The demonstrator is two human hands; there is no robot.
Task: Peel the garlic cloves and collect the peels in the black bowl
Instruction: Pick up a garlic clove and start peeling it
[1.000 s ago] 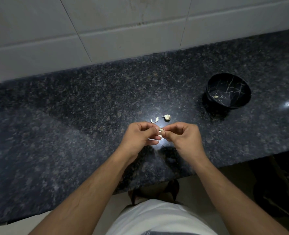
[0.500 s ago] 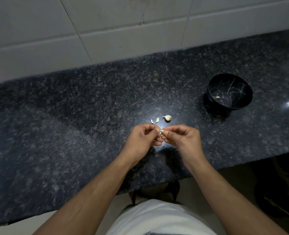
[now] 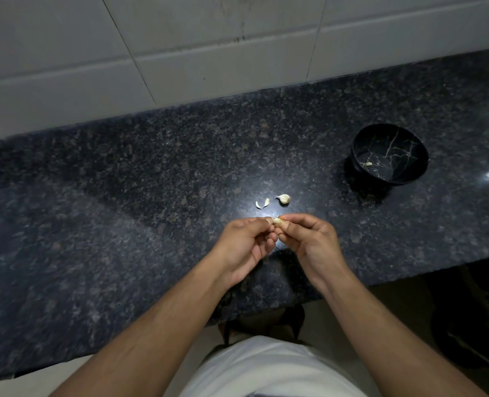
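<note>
Clove point(image 3: 276, 220) pinched above counter point(image 3: 123, 224) edge

No legible text or labels

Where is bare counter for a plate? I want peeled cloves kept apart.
Bare: the counter left of the hands, and the strip between loose clove and black bowl. Crowded: just beyond the hands, where peel bits lie.
</note>
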